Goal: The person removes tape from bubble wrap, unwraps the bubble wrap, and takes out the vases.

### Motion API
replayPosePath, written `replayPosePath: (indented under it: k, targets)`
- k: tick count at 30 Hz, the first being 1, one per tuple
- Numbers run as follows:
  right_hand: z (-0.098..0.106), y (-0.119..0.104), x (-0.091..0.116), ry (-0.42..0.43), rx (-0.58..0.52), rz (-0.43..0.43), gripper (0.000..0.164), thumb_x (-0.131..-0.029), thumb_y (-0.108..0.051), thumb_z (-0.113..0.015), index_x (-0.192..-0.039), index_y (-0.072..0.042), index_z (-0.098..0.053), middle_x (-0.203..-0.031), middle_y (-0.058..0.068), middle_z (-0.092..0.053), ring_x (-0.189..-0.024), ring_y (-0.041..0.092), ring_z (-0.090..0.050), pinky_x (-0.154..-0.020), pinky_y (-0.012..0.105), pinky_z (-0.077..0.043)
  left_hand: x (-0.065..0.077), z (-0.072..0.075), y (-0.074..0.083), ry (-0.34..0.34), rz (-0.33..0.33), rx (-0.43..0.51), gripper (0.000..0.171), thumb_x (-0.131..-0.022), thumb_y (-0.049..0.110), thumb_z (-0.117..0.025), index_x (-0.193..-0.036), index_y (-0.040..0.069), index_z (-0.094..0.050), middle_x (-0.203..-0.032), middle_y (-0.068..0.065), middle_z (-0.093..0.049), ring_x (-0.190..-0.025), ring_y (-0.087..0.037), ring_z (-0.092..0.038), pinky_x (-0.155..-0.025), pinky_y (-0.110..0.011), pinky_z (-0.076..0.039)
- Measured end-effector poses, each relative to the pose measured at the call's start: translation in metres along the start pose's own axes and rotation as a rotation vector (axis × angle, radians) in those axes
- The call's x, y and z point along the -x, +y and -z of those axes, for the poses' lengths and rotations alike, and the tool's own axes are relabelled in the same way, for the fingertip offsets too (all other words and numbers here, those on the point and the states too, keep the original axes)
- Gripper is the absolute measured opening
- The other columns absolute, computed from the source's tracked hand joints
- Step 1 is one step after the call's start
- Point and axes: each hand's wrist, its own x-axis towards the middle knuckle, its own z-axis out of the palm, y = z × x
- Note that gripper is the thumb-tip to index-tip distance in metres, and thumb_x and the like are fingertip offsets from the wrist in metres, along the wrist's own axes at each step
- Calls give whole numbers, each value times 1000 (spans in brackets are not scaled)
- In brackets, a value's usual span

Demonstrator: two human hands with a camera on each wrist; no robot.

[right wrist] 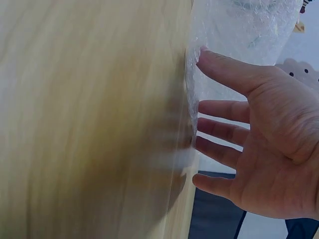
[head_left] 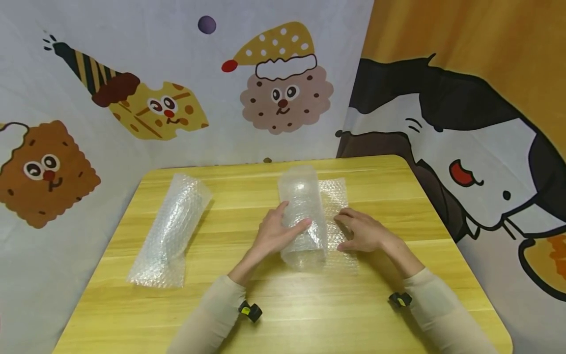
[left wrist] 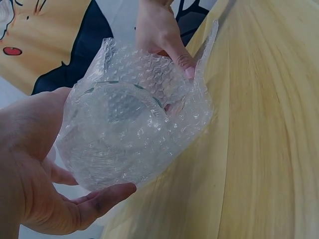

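Observation:
A clear object with a round rim (left wrist: pixel 124 85), partly hidden, lies rolled in bubble wrap (head_left: pixel 302 196) near the middle of the table. My left hand (head_left: pixel 276 231) grips this roll from its left side, thumb over the top and fingers around it. To the right, a loose flap of the bubble wrap (head_left: pixel 332 196) spreads flat on the wood. On that flap rest the fingertips of my right hand (head_left: pixel 364 231), its fingers spread and fairly straight in the right wrist view. The end of the roll faces the left wrist camera, its layers crinkled.
Another bubble-wrapped bundle (head_left: pixel 170 231) lies slantwise on the left of the wooden table (head_left: pixel 318 314). Behind the table hangs a cloth (head_left: pixel 177 29) with cartoon prints, and more printed cloth (head_left: pixel 486 147) hangs along the right side.

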Motion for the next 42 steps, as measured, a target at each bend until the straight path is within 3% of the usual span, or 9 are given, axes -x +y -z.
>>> replayPosePath:
  k: [10,20,24,26,30,33,36,42]
  targets:
    - [3,7,5,-17,-27,-11,92,-80,-45,-88,-152,-4,-49,-160,19,-42,-144,42,-47,-121,61,-41,-1,-4,6,-9,9,26,111,-80,87,-58,-164,22,-28,-158,-23,-46,-139,-44,-52,-109,-71,-47]
    - [0,8,4,-33,-24,-20,92,-81,-45,-87,-152,-3,-48,-159,16,-42,-143,38,-48,-118,58,-45,2,4,-8,-32,91,80,109,-82,86,-57,-166,24,-23,-166,-14,-40,-148,-42,-45,-115,-72,-40]
    - [1,7,4,-33,-23,-19,91,-81,-45,-87,-152,-3,-48,-159,17,-43,-143,38,-48,-118,58,-45,4,8,-13,-30,122,99,100,-88,77,-55,-165,22,-25,-164,-14,-43,-148,-42,-46,-116,-70,-41]
    - [2,7,5,-30,-24,-19,90,-81,-45,-87,-152,-3,-48,-159,17,-43,-143,39,-48,-118,59,-45,5,10,-14,-26,129,108,91,-91,70,-54,-164,23,-29,-160,-13,-49,-141,-40,-53,-112,-67,-46]
    - [3,5,5,-24,-32,-15,90,-81,-44,-87,-152,-3,-49,-159,18,-43,-143,39,-48,-118,59,-44,7,13,-18,-19,108,115,74,-94,61,-51,-160,31,-37,-141,-8,-64,-111,-31,-64,-91,-51,-57]
    - [3,4,5,-20,-33,-10,90,-81,-43,-88,-151,-2,-49,-158,18,-44,-142,39,-49,-118,59,-45,8,14,-22,-10,88,119,65,-96,61,-49,-155,35,-43,-128,-4,-69,-99,-26,-63,-82,-40,-54]
    - [3,4,5,-16,-34,-4,90,-81,-43,-88,-151,-2,-49,-157,18,-45,-141,38,-50,-118,59,-45,9,15,-24,-7,71,126,62,-97,61,-49,-153,33,-47,-125,-4,-70,-99,-26,-65,-80,-39,-55]
    - [3,5,6,-18,-36,3,90,-81,-43,-87,-151,0,-48,-156,19,-45,-140,38,-50,-118,58,-45,11,20,-15,62,16,69,80,-94,57,-56,-161,20,-35,-148,-9,-58,-119,-32,-64,-91,-53,-59]
